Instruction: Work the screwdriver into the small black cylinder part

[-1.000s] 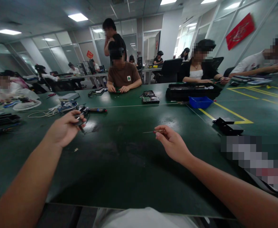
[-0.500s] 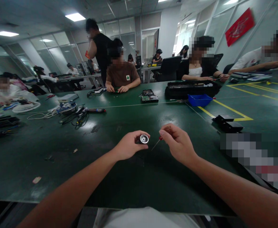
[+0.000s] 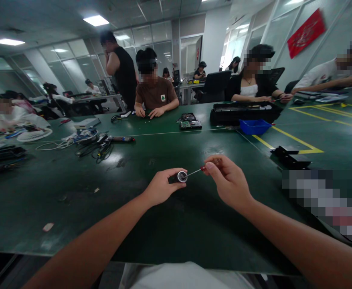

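- Green and scuffed, the table (image 3: 152, 224) is spreading out before you, with your two forearms reaching in over its near edge.
- Your left hand (image 3: 160, 186) is pinching a small round silver-rimmed part (image 3: 182, 176) between thumb and curled fingers, its open face turned toward you, above the table's middle.
- Your right hand (image 3: 228, 180) is closing thumb and fingers around the red handle of a thin screwdriver (image 3: 198, 171); its long axis is lying nearly level, tip pointing left and slightly down, touching the round part.
- Farther right, two black blocks (image 3: 290, 156) are sitting beside a yellow floor-style line.
- Farther left, a tangle of cables (image 3: 96, 146) is lying on the table.
- Beyond, a blue tray (image 3: 254, 126) is standing just in front of a long black case (image 3: 243, 112); what either is holding I cannot tell.
- Across the table, a person in a brown shirt (image 3: 154, 94) is sitting with both hands on the surface.
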The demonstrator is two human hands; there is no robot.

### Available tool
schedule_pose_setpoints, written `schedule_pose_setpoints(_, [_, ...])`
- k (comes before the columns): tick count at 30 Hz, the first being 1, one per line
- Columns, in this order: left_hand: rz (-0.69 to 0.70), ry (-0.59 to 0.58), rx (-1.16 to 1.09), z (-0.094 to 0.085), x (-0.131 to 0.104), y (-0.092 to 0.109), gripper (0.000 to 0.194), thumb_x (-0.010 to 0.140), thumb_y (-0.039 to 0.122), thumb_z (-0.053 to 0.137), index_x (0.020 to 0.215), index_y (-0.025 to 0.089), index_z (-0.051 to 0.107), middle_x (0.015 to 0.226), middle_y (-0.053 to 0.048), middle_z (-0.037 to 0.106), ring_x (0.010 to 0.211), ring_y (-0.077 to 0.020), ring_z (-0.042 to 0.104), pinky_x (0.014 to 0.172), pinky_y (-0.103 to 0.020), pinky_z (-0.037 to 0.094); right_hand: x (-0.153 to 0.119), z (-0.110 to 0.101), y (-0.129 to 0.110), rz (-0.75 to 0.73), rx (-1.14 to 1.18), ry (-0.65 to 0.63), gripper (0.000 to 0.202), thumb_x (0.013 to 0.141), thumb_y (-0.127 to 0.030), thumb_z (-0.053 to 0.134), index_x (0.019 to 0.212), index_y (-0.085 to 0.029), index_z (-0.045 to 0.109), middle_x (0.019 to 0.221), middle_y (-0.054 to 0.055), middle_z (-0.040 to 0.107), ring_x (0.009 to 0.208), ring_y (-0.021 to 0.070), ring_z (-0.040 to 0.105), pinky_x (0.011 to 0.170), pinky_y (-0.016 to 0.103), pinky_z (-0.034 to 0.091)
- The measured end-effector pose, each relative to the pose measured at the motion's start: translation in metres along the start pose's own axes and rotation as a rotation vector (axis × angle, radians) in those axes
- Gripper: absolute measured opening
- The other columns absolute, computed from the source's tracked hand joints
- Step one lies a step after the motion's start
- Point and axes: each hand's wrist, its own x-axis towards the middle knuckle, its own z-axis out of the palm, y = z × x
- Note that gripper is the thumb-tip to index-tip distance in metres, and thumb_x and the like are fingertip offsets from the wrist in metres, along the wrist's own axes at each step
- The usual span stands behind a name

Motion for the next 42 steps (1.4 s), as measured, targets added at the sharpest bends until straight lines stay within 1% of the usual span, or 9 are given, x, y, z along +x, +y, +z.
schedule_pose_setpoints(6, [0.023,0.008,0.055,-0.001,0.0,0.0,0.042,0.08,0.023,0.078,0.121,0.024,0.07,0.121,-0.003,0.071,0.117,-0.0229,0.063,0.109,-0.037,0.042,0.001,-0.002,-0.006,-0.033,-0.077,-0.001,0.021,0.095,-0.041,0.059,0.101,-0.022,0.065,0.084,0.003,0.073,0.076,0.0192,0.071,0.068,0.032,0.054])
schedule_pose_setpoints(12, [0.045,0.015,0.103,-0.001,0.0,-0.001,0.041,0.081,0.025,0.077,0.122,0.026,0.069,0.123,-0.004,0.069,0.118,-0.024,0.062,0.109,-0.041,0.042,0.002,-0.007,-0.012,-0.085,-0.289,-0.003,0.03,0.086,-0.047,0.07,0.072,-0.023,0.059,0.066,0.0,0.066,0.057,0.0159,0.061,0.053,0.029,0.045])
schedule_pose_setpoints(16, [0.041,0.026,0.132,-0.002,0.0,-0.002,0.041,0.082,0.026,0.076,0.122,0.026,0.069,0.121,-0.004,0.069,0.115,-0.0234,0.062,0.106,-0.04,0.043,0.001,-0.007,-0.014,-0.113,-0.238,-0.116,0.013,0.094,-0.034,0.06,0.101,-0.023,0.062,0.086,0.004,0.072,0.075,0.0191,0.069,0.066,0.031,0.052])
schedule_pose_setpoints(20, [0.035,0.043,0.149,-0.003,0.0,-0.005,0.039,0.083,0.026,0.076,0.121,0.025,0.069,0.118,-0.004,0.07,0.112,-0.0225,0.063,0.104,-0.039,0.043,0.0,-0.005,-0.015,-0.172,-0.242,-0.214,0.012,0.094,-0.028,0.055,0.104,-0.022,0.06,0.093,0.005,0.072,0.084,0.0208,0.07,0.073,0.033,0.052])
schedule_pose_setpoints(25, [0.055,0.041,0.152,-0.003,0.001,-0.006,0.04,0.082,0.023,0.077,0.121,0.025,0.069,0.118,-0.003,0.07,0.111,-0.0213,0.063,0.103,-0.037,0.043,0.003,-0.004,-0.012,-0.057,-0.285,-0.169,0.024,0.1,-0.038,0.047,0.095,-0.022,0.065,0.071,0.0,0.066,0.057,0.0157,0.059,0.055,0.03,0.041])
schedule_pose_setpoints(30, [0.042,0.046,0.168,-0.003,0.0,-0.005,0.039,0.082,0.024,0.076,0.121,0.025,0.069,0.117,-0.004,0.07,0.111,-0.0224,0.063,0.103,-0.038,0.043,0.002,-0.004,-0.009,-0.078,-0.226,-0.214,0.024,0.102,-0.033,0.042,0.102,-0.023,0.064,0.082,0.002,0.068,0.069,0.0175,0.061,0.061,0.03,0.042])
schedule_pose_setpoints(34, [0.045,0.051,0.168,-0.004,0.0,-0.005,0.04,0.082,0.025,0.076,0.121,0.026,0.068,0.117,-0.004,0.07,0.11,-0.0221,0.063,0.102,-0.037,0.044,-0.001,-0.003,-0.009,-0.091,-0.217,-0.224,0.031,0.104,-0.038,0.039,0.099,-0.024,0.065,0.082,0.002,0.067,0.07,0.0179,0.062,0.061,0.031,0.043])
schedule_pose_setpoints(38, [0.039,0.043,0.177,-0.004,0.001,-0.005,0.039,0.082,0.025,0.075,0.121,0.026,0.069,0.117,-0.004,0.07,0.11,-0.0227,0.063,0.103,-0.038,0.044,-0.001,-0.001,-0.009,-0.03,-0.226,-0.151,0.023,0.101,-0.034,0.046,0.117,-0.024,0.058,0.083,0.002,0.067,0.066,0.0177,0.062,0.06,0.031,0.044])
schedule_pose_setpoints(42, [0.031,0.053,0.197,-0.005,0.001,-0.004,0.039,0.082,0.024,0.076,0.121,0.025,0.069,0.117,-0.004,0.07,0.11,-0.0233,0.063,0.101,-0.038,0.045,0.005,0.001,-0.007,0.073,-0.088,-0.091,0.018,0.096,-0.035,0.053,0.105,-0.022,0.06,0.09,0.005,0.069,0.08,0.02,0.065,0.071,0.033,0.05])
